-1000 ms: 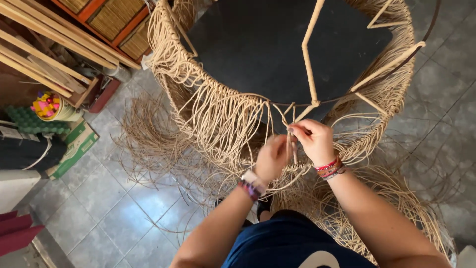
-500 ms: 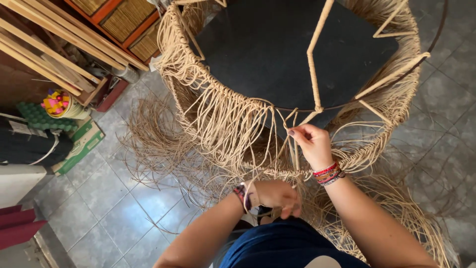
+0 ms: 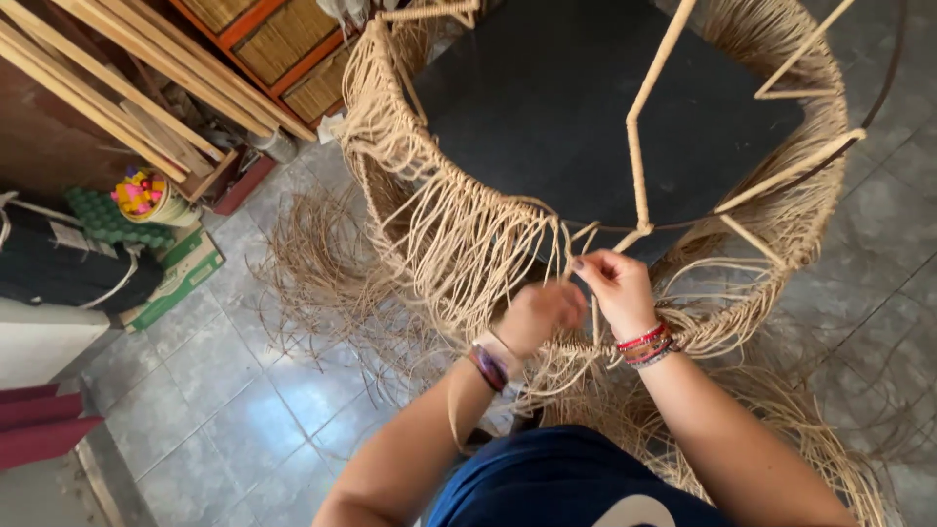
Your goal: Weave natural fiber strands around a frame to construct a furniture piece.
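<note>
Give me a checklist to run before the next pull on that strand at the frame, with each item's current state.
1. Right hand pinching a strand at the round woven frame: ok.
2. Left hand up beside it at the weave: ok, though blurred.
3. Left hand's grip on a strand: cannot tell.
4. Wrapped upright rod in line above the hands: ok.
5. Loose fibre spread on the floor tiles, free of tangles: cannot tell.

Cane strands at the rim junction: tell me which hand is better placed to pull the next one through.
Probably the right hand: its fingertips already pinch the cane strands just below the frame rod junction. The left hand sits lower and looks blurred, with no clear grip.
</note>
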